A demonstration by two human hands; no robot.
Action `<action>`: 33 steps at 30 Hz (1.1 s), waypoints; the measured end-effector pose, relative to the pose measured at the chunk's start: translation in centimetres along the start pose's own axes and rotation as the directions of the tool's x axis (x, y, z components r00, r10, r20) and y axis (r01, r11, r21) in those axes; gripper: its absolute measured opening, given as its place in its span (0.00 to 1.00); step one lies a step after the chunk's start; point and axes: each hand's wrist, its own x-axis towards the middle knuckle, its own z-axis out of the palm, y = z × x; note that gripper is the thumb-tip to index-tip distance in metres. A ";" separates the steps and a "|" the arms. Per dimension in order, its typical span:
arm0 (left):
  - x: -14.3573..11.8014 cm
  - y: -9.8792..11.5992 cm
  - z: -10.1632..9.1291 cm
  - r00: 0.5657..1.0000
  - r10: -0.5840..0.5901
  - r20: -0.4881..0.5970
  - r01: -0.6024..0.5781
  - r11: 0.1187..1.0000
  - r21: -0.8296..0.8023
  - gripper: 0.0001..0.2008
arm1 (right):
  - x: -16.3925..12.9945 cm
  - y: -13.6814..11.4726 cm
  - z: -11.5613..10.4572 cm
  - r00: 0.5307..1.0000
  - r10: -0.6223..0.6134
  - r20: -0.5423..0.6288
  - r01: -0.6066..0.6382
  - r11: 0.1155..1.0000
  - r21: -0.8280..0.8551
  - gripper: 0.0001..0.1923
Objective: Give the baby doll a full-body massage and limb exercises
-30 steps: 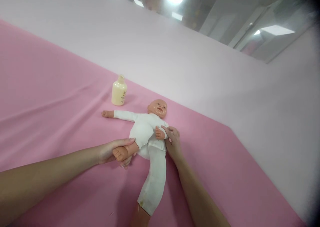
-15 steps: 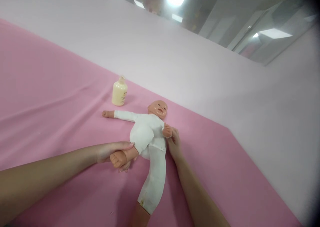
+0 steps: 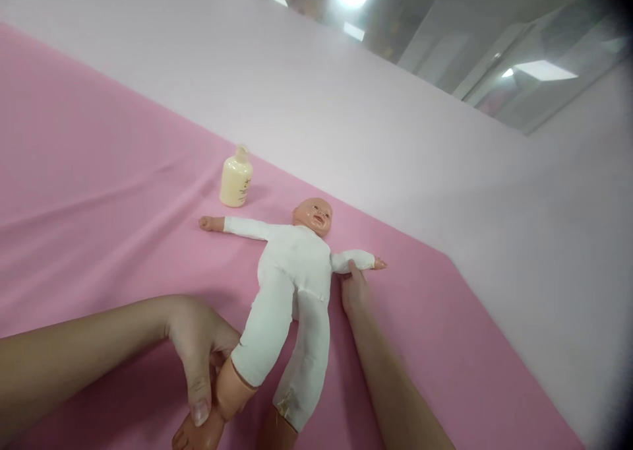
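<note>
Pink cloth, doll in both hands' fingers.

No text, brand, number or sign is legible. The cream bottle, standing on the pink cloth beyond the doll, carries a small dark print on its front, but the marks are too small and blurred to read. The doll's white suit bears no readable label; a yellowish mark near the hem of one leg cannot be made out as writing. The pale wall behind shows no lettering.
</note>
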 end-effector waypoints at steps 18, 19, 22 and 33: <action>-0.3 -1.0 -0.6 0.993 0.005 0.116 -0.001 0.999 -0.036 0.25 | 0.4 -0.2 0.0 0.989 0.125 -0.076 -0.116 0.987 0.109 0.18; -0.5 -0.8 -0.5 0.996 0.021 0.083 -0.018 0.999 -0.045 0.24 | 0.3 -0.2 0.0 0.991 0.110 -0.077 -0.102 0.989 0.108 0.19; -1.0 -0.3 -0.1 0.994 0.105 -0.043 -0.110 0.983 -0.144 0.22 | -0.4 -0.3 0.4 0.997 0.041 -0.068 -0.036 0.997 0.071 0.23; 0.0 0.2 -1.5 0.724 0.071 -0.686 -0.412 0.842 -0.348 0.29 | -3.1 -2.1 0.6 0.873 -0.323 0.366 0.466 0.775 -0.427 0.18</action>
